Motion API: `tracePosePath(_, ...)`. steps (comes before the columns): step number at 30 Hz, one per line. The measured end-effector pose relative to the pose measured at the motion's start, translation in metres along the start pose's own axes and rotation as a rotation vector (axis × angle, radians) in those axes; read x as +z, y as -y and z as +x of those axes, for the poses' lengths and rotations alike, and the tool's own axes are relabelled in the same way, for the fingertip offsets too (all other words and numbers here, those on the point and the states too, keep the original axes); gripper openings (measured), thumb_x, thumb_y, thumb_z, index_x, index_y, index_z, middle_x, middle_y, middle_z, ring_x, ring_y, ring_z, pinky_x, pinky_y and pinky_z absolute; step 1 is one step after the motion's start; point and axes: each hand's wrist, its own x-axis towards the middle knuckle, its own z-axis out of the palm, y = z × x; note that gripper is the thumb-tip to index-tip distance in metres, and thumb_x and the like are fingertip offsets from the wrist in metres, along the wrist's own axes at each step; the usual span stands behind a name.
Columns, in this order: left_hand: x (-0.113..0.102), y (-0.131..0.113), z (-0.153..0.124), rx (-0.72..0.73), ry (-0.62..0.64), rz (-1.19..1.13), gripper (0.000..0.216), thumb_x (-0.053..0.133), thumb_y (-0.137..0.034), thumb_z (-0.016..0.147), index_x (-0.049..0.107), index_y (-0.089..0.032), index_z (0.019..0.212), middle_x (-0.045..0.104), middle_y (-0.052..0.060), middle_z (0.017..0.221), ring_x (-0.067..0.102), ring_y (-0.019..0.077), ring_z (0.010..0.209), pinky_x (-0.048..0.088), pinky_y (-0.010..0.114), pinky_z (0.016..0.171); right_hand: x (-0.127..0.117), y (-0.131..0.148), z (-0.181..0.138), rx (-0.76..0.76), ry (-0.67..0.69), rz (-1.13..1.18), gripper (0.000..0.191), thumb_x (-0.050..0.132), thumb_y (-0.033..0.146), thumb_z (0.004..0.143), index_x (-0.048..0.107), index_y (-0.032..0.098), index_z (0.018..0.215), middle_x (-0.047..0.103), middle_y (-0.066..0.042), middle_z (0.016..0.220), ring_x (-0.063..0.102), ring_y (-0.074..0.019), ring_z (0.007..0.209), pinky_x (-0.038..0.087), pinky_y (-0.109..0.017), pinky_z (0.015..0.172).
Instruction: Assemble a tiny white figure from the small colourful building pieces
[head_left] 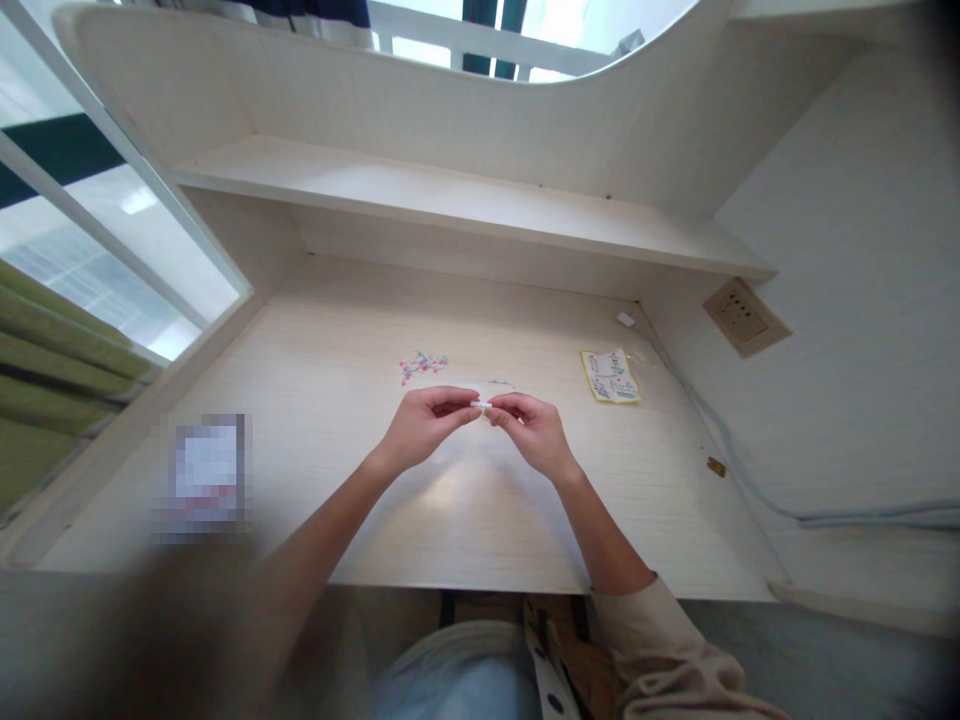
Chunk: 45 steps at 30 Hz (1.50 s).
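Note:
Above the middle of the desk, my left hand [429, 424] and my right hand [534, 430] meet fingertip to fingertip. Between them is a small white stick-like piece [481, 405], pinched at one end by each thumb and forefinger. Its exact kind is too small to make out. Just beyond my left hand lies a loose cluster of tiny pink, blue and white pieces [424, 366]. A few thin small bits [500, 381] rest on the desk behind the held piece.
A yellow-edged printed sheet [611, 376] lies to the right on the pale desk [465, 530]. Grey cables [720, 430] run along the right wall below a socket [745, 315]. A blurred-out flat item [204, 475] is at left. A shelf [450, 210] spans the back.

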Motion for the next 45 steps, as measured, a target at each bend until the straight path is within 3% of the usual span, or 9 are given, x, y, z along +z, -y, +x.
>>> tracePosePath(8,0.0016,0.0030,0.0018,-0.017,0.026,-0.010,0.024,0.074,-0.033,0.074,0.076,-0.016,0.090,0.075,0.007,0.082,0.067,0.0159,0.067,0.056,0.027,0.064,-0.0011,-0.0017,-0.0004,-0.013,0.021,-0.043,0.020,0.068,0.039,0.082,0.073,0.021,0.088,0.071,-0.004,0.083,0.062,-0.0150,0.074,0.046,-0.027,0.064)
tracePosePath(45,0.0017,0.0027,0.0071,-0.137,0.033,-0.059,0.020,0.075,-0.030,0.070,0.076,-0.016,0.083,0.074,0.007,0.079,0.066,0.0156,0.064,0.057,0.028,0.063,-0.0014,0.0004,0.0005,-0.133,0.055,-0.190,0.016,0.061,0.035,0.088,0.073,0.025,0.094,0.073,-0.004,0.092,0.066,-0.0166,0.085,0.050,-0.029,0.073)
